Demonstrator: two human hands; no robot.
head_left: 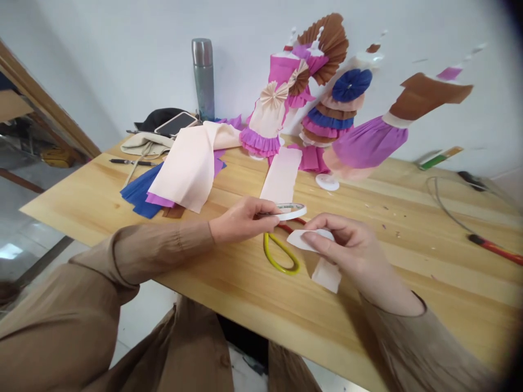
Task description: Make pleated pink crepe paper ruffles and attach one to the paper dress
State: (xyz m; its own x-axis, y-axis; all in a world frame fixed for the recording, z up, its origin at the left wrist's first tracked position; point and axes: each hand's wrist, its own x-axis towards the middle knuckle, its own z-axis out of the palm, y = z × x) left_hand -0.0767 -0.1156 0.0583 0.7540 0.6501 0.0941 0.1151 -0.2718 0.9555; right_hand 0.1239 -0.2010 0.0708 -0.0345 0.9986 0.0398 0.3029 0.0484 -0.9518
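Note:
My left hand (249, 219) pinches a narrow roll of tape (296, 213) by its left side, above the table. To its right, my right hand (347, 245) holds a small white piece of paper (304, 239) between thumb and fingers. Under and between the hands lie scissors (281, 264) with yellow and red handle loops; the blades are hidden. A pale pink paper strip (281, 174) lies just beyond the tape roll. Below my right hand is a small pale paper scrap (326, 275).
Several miniature paper dresses on stands, such as a purple-skirted one (370, 142), line the wall. Crepe paper sheets (186, 169), a phone (176, 123) and a thermos flask (203, 79) are at left. A cable (438, 204) and a red tool (500, 251) lie right.

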